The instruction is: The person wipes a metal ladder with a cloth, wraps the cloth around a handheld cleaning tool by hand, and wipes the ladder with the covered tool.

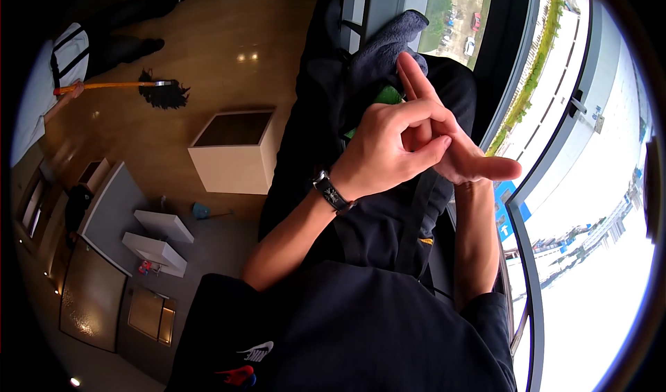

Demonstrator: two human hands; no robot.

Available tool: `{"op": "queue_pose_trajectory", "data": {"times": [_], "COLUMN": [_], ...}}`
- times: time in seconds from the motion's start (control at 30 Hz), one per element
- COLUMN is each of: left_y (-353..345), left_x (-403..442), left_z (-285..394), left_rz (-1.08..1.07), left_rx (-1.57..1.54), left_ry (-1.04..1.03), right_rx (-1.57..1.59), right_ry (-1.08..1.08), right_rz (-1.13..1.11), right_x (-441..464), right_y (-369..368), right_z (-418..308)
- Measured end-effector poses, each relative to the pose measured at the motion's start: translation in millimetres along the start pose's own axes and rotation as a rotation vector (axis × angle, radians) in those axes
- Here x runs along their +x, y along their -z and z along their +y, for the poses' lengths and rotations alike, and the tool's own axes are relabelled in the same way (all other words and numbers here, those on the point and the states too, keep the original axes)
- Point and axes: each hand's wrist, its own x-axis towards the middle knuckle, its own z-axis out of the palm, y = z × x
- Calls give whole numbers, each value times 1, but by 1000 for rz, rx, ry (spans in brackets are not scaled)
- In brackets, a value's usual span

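Brn flr [236,80] w/ beige box [232,168], blk mop head [164,96].

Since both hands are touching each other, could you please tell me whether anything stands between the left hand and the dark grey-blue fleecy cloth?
A green patch shows between the left hand and the cloth; I cannot tell whether it is part of the cloth. In this view the right hand also overlaps its edge.

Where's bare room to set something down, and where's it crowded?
Bare floor lies between the mop, the pale box and the wearer's dark trousers; another patch lies between mop, box and grey partition. The lap area is crowded: left hand and right hand touch there, with the grey cloth and green item close by.
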Motion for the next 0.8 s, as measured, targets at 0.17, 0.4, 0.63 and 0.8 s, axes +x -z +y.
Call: {"op": "queue_pose_trajectory", "data": {"times": [0.17,0.4,0.63,0.8], "left_y": [1,2,21,44], "left_x": [2,3,-9,-22], "left_z": [-3,2,-2,-19], "left_rz": [-50,-82,138,338], "left_rx": [58,55,-234,-31], "left_ry": [-66,13,100,180], "right_rx": [-23,3,55,130], "right_ry": [-25,-37,-55,-53], "right_rz": [-46,81,-43,-104], "right_x": [0,4,4,5], "right_y": [0,-15,-14,-7], "right_z": [-2,-8,-2,-2]}}
